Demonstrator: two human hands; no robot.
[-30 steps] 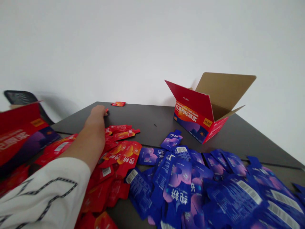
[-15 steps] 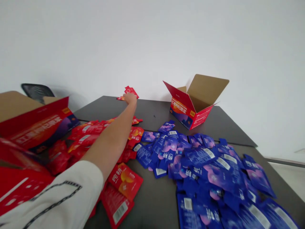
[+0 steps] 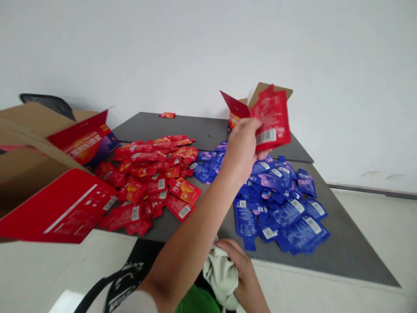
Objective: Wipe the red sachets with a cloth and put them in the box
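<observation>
White wall behind, dark grey table (image 3: 342, 248) running across the view. Far left, an open red carton (image 3: 61, 204) sat at the table's near edge with its cardboard flaps up, a dark chair back (image 3: 48, 102) just visible past it. Next over, a loose heap of red sachets (image 3: 153, 174) lay on the tabletop, with one stray red sachet (image 3: 167, 115) alone near the far edge. Left arm reached from the bottom of the frame up across the middle; left hand (image 3: 243, 150) was raised above the table, fingers pinched closed on a single red packet (image 3: 272, 117), barcode side facing the camera, held in the air in front of a second open red box (image 3: 239, 111) at the back. Below that, right hand (image 3: 243, 269) was low at the near table edge, fingers curled around a bunched pale cloth (image 3: 220, 274) against the body. To the right, a pile of blue sachets (image 3: 280, 204) spread across the table, touching the red heap at its left end. Pale floor (image 3: 384, 230) beyond the table's right edge.
</observation>
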